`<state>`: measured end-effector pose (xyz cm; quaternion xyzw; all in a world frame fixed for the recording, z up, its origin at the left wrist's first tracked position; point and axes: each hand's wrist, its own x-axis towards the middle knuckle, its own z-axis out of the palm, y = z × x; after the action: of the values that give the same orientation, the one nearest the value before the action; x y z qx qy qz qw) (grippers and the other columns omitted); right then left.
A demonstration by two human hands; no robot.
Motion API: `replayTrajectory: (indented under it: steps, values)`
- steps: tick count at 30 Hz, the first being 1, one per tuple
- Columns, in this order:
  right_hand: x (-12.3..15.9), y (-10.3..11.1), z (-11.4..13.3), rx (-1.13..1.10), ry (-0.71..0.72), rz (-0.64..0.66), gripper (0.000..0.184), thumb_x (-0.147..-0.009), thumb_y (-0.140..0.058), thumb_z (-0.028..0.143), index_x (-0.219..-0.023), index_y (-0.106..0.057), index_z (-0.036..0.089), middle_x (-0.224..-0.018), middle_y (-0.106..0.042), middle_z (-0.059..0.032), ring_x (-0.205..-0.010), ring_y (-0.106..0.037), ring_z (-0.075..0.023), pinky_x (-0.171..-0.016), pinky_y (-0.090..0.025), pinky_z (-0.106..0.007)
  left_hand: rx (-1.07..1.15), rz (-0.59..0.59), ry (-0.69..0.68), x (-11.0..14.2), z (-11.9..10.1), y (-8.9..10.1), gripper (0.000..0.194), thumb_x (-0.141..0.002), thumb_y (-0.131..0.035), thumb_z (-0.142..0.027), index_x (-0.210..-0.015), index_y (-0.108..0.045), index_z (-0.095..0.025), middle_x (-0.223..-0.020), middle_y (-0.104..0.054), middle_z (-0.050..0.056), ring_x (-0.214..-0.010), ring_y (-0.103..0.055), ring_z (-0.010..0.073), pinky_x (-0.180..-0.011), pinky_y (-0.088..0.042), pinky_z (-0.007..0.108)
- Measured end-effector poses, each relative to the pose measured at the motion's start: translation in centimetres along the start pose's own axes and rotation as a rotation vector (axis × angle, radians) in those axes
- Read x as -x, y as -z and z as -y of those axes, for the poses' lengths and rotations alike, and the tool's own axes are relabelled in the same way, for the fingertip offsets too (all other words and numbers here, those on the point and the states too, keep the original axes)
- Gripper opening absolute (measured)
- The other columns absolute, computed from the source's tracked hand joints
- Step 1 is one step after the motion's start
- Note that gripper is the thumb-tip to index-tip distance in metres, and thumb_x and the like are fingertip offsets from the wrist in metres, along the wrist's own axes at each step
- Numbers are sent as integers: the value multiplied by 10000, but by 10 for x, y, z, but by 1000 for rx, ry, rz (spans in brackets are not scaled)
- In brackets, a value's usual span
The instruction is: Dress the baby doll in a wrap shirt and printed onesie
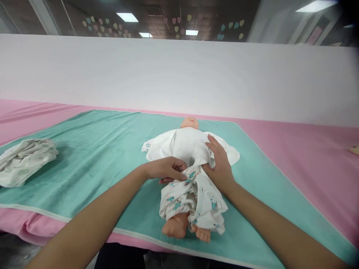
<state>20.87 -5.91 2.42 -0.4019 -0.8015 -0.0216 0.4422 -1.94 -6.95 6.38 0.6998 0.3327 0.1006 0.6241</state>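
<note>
A baby doll point(190, 123) lies on its back on a teal towel point(106, 149), head away from me, bare feet point(176, 227) toward me. It wears a white top point(185, 144) and white patterned trousers point(193, 201) bunched around its legs. My left hand point(165, 169) pinches the trousers' waistband at the doll's left hip. My right hand point(218, 164) grips the cloth at the waist on the other side, thumb over the top's hem.
A crumpled white patterned garment point(24, 160) lies at the towel's left end. The towel covers a pink sheet point(316, 160) on the table. A white partition point(179, 74) runs behind. A small pale object point(355, 150) sits at the far right edge.
</note>
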Motion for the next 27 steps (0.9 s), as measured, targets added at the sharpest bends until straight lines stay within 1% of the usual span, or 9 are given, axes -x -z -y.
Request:
replayTrajectory:
  steps: [4, 7, 11, 13, 16, 18, 21, 24, 27]
  values:
    - [0, -2, -10, 2, -91, 110, 649, -729, -542, 221, -1347, -345, 240, -1494, -256, -55, -1376, -226, -254, -1109, -248, -499, -120, -120, -59, 2, -2, 2, 302, -756, -609, -393, -662, -419, -178, -540, -371, -67, -423, -312, 49, -370, -212, 194]
    - [1, -4, -19, -44, -154, 234, 691, -755, -514, 230, -1406, -283, 233, -1509, -218, -52, -1393, -177, -236, -1127, -226, -478, -330, -330, -139, 1, 2, 7, 256, -748, -583, -314, -613, -425, -164, -538, -347, -61, -486, -300, 57, -438, -215, 203]
    - [3, -6, -29, -116, -166, 369, 713, -805, -467, 243, -1456, -176, 249, -1533, -110, -26, -1409, -95, -222, -1142, -183, -483, -634, -584, -213, -5, 13, 13, 180, -725, -524, -217, -576, -434, -167, -554, -420, -39, -544, -374, 88, -506, -296, 224]
    - [3, -6, -31, -130, -147, 396, 716, -819, -461, 255, -1462, -147, 265, -1533, -103, -12, -1409, -95, -223, -1143, -181, -488, -799, -711, -303, -8, 18, 15, 144, -714, -510, -180, -589, -439, -173, -660, -511, -5, -638, -462, 118, -585, -372, 241]
    - [2, -4, -31, -94, -136, 407, 716, -820, -485, 287, -1460, -163, 274, -1521, -164, -5, -1401, -145, -229, -1140, -202, -480, -970, -859, -436, -13, 25, 17, 51, -740, -503, -166, -780, -531, -176, -1037, -583, 72, -970, -530, 194, -816, -430, 301]
    - [0, -1, -31, -47, -131, 407, 693, -816, -500, 308, -1447, -219, 265, -1506, -224, -10, -1388, -200, -234, -1130, -233, -468, -1003, -906, -418, -15, 30, 18, 255, -772, -498, -184, -1024, -537, -176, -1258, -510, 98, -1164, -463, 227, -951, -393, 348]
    - [-5, 2, -30, 25, -98, 403, 626, -812, -509, 315, -1408, -327, 250, -1465, -327, -26, -1343, -311, -244, -1098, -293, -454, -976, -872, -293, -19, 37, 20, 437, -843, -445, -237, -1276, -415, -187, -1371, -445, 91, -1242, -428, 229, -1008, -369, 369]
    - [-10, 4, -29, 82, -88, 394, 545, -820, -498, 323, -1352, -422, 234, -1388, -448, -47, -1260, -426, -254, -1033, -363, -447, -935, -800, -264, -24, 39, 22, 422, -893, -367, -251, -1309, -403, -189, -1378, -453, 73, -1232, -451, 207, -1007, -375, 345]
    - [-16, 3, -28, 133, -133, 373, 450, -830, -490, 345, -1262, -526, 223, -1187, -613, -64, -1083, -557, -256, -895, -447, -418, -909, -828, -264, -30, 38, 25, 369, -914, -332, -258, -1239, -491, -186, -1281, -552, 58, -1154, -518, 203, -964, -402, 332]
